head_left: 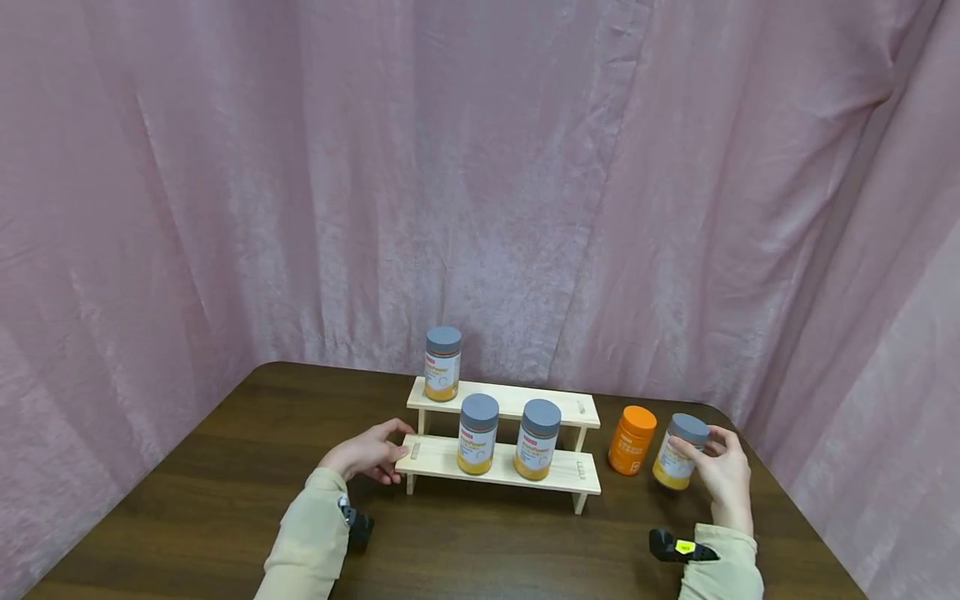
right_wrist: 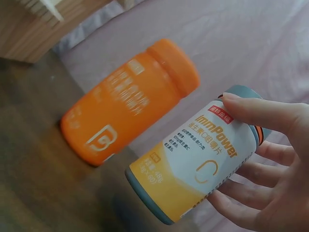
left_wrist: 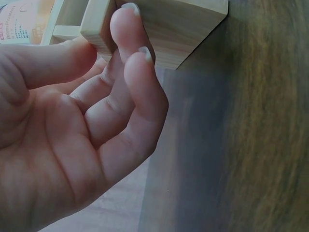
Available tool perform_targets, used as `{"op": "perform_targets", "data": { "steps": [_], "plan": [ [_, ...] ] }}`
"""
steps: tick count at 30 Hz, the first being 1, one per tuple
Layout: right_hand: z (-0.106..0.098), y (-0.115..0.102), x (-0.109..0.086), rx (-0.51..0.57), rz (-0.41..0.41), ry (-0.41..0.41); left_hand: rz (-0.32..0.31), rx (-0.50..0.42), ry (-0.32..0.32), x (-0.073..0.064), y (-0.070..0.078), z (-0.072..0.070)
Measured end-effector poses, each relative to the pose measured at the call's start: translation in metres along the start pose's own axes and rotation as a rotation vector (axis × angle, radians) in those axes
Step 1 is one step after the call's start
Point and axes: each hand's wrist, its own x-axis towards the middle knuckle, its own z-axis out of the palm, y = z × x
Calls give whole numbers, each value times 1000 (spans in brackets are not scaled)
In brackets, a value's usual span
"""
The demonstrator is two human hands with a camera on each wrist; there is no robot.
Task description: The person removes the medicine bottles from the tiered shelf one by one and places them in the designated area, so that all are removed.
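Observation:
My right hand (head_left: 726, 479) holds a supplement bottle (right_wrist: 195, 159) with a grey lid and a white-and-yellow label. The thumb lies near its lid and the other fingers behind it, and the bottle is slightly tilted. Just left of it stands an orange bottle (head_left: 632, 442) with an orange lid. At the lower step's left end, my left hand (head_left: 369, 454) pinches the two-tier wooden rack (head_left: 435, 457), thumb on top and fingertips (left_wrist: 126, 29) at the edge. Two grey-lidded bottles (head_left: 477, 435) stand on the lower step. Another grey-lidded bottle (head_left: 442, 364) stands on the upper step's left end.
The dark brown wooden table (head_left: 225, 492) spreads out around the rack. Pink curtains (head_left: 465, 183) hang behind its far edge and along both sides. Each wrist wears a black camera strap (head_left: 678, 547).

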Motion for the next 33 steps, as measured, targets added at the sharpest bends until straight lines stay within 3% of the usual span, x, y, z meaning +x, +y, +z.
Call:
{"op": "perform_targets", "data": {
  "steps": [10,18,25,33],
  "plan": [
    [11,14,5,-44,-58,-27,24,5,-33,-2,2,1],
    [13,21,7,-46,-123,21,20,23,-30,-5,4,2],
    [13,21,5,2,-114,27,0,28,-21,-6,5,2],
    [17,21,6,42,-104,97,-10,30,-26,-5,4,1]
  ]
}}
